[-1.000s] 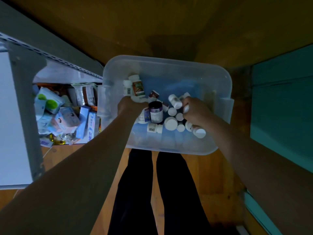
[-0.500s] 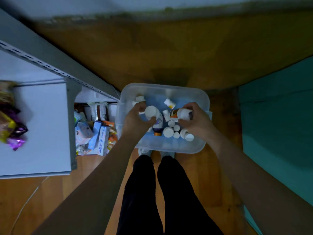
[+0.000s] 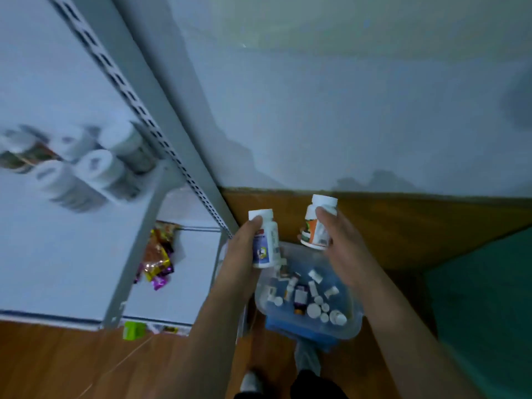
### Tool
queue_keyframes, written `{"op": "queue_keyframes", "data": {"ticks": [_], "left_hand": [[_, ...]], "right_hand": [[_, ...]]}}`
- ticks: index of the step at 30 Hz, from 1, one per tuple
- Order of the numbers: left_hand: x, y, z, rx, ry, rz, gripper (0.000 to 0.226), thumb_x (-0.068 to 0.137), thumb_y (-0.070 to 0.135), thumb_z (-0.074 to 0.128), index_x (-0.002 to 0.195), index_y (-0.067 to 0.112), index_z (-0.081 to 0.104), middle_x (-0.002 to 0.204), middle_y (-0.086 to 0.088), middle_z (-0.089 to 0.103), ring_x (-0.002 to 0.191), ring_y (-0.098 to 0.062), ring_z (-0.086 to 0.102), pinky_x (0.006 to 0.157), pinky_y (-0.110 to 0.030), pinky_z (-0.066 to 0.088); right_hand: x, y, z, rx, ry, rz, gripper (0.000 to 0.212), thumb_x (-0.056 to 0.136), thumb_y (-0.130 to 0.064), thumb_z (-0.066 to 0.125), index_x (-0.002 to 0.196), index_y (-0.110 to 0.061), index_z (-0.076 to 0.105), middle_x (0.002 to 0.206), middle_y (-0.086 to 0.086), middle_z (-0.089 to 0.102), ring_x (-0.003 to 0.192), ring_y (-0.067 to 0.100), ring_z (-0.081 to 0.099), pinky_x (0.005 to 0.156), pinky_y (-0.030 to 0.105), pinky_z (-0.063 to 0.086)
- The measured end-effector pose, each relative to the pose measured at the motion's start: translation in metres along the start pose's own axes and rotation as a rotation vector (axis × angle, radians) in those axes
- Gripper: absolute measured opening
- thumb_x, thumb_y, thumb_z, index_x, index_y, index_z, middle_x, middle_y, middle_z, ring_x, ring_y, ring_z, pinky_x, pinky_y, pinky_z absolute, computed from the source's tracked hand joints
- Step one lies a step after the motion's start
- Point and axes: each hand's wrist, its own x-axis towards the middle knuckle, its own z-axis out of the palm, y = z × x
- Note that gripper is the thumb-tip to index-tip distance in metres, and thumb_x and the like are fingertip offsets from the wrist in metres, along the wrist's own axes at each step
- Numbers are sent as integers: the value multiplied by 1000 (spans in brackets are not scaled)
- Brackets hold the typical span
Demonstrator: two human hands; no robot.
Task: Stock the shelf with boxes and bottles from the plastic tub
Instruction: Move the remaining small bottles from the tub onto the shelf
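Left hand [image 3: 244, 249] fingers curled round white bottle [image 3: 266, 240], right hand [image 3: 339, 240] gripping orange bottle [image 3: 316, 223], both mid-frame above tub [image 3: 354, 326]; shelf [image 3: 86, 240] edge left, open wall beyond.

Shiny snack wrappers [image 3: 157, 259] and a green box [image 3: 134, 330] sit near the wooden floor [image 3: 57, 364].

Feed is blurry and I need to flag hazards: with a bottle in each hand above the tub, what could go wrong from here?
1. The shelf's bottle row looks tightly packed; pushing more in could topple some.
2. Both the left hand and the right hand are full, so neither can steady anything.
3. The plastic tub sits by the feet; a step forward could kick it.
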Motion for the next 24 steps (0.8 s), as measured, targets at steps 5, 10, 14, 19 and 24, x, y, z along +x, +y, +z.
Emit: {"op": "queue_keyframes", "data": {"ticks": [5,10,14,19,24], "left_hand": [[-75,70,-26,-144,-109,131,35,82,39,54,89,7,66,73,-11,63,60,-20,60,57,-28,51],[-145,120,-104,-180,-152,301,36,84,40,49,91,7,64,76,-10,62,57,-20,56,51,-27,49],[-201,144,-185,-199,-97,419,39,83,41,49,102,8,60,75,-9,60,57,-20,53,48,-25,47],[-246,159,-279,-184,42,514,44,85,43,52,107,6,63,80,-12,61,61,-23,57,54,-30,51],[-268,173,-343,-129,143,547,38,93,41,50,105,8,66,77,-10,67,62,-21,64,56,-29,53]], "right_hand": [[-43,-51,86,20,-213,-135,32,81,-50,70,101,-25,66,99,13,70,87,27,66,90,51,49],[-88,-63,185,-50,-310,-231,49,83,-56,67,114,-19,59,95,11,69,84,24,67,84,43,55],[-122,-51,274,114,-372,-169,49,89,-41,57,126,-8,54,92,14,62,74,20,66,73,39,57],[-154,-16,362,87,-392,-126,27,102,-28,48,121,-12,56,89,9,66,77,21,67,77,43,58],[-170,21,421,-126,-403,-229,14,98,-36,56,108,-26,59,104,6,68,97,19,68,92,47,55]]}}
